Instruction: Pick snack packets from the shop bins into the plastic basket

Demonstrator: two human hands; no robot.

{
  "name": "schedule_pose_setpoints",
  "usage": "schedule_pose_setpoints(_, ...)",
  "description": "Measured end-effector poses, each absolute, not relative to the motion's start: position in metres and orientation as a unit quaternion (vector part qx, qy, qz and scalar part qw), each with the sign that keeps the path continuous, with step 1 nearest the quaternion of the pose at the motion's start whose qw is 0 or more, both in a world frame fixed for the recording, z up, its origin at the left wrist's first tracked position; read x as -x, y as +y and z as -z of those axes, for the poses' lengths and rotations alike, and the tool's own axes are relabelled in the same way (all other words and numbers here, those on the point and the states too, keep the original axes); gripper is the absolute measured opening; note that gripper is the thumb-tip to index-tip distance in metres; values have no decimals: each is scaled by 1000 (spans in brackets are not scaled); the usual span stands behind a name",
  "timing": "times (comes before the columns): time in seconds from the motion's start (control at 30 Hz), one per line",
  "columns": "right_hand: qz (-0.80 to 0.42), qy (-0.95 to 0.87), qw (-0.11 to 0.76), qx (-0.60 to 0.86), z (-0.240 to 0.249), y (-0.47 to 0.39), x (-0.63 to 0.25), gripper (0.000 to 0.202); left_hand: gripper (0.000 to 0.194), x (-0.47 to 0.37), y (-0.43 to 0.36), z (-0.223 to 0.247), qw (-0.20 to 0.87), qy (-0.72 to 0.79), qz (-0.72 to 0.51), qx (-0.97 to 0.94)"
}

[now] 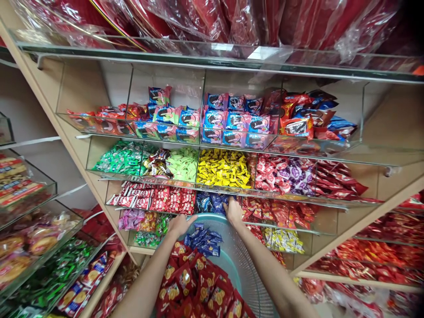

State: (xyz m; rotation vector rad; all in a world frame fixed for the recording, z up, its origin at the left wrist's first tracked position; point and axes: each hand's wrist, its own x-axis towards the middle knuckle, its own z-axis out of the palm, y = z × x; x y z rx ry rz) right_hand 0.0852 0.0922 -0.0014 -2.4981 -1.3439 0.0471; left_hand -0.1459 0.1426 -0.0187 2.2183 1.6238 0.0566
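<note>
A round, pale green mesh-sided basin (233, 260) stands in front of the shelves, between my forearms. Inside it lie many red packets with orange-slice prints (202, 282) and a smaller heap of dark blue packets (203, 240). My left hand (179, 225) is closed on the basin's left rim, its thumb stretched along the top. Beyond the far rim, my right hand (233, 211) touches the blue wrapped sweets (217, 202) in a low shelf compartment. Its fingers are curled and partly hidden, so what they hold cannot be made out.
Glass-fronted compartments hold yellow sweets (223, 168), green sweets (119, 158), red packets (172, 199) and blue-pink packets (235, 119). A glass shelf edge (212, 59) crosses above. More stocked shelves stand left, with wrapped cakes (36, 238), and right, with red packets (384, 247).
</note>
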Motion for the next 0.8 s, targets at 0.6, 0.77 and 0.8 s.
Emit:
schedule_pose_setpoints(0.6, 53, -583, 197, 787, -3, 64, -81, 26, 84, 145, 138, 10, 204, 582, -17, -787)
schedule_pose_setpoints(0.77, 62, -624, 287, 724, -11, 39, -78, 27, 84, 144, 137, 7, 211, 583, -18, -785)
schedule_pose_setpoints(0.8, 52, -631, 303, 712, -12, 35, -76, 26, 84, 144, 137, 7, 210, 582, -18, -785)
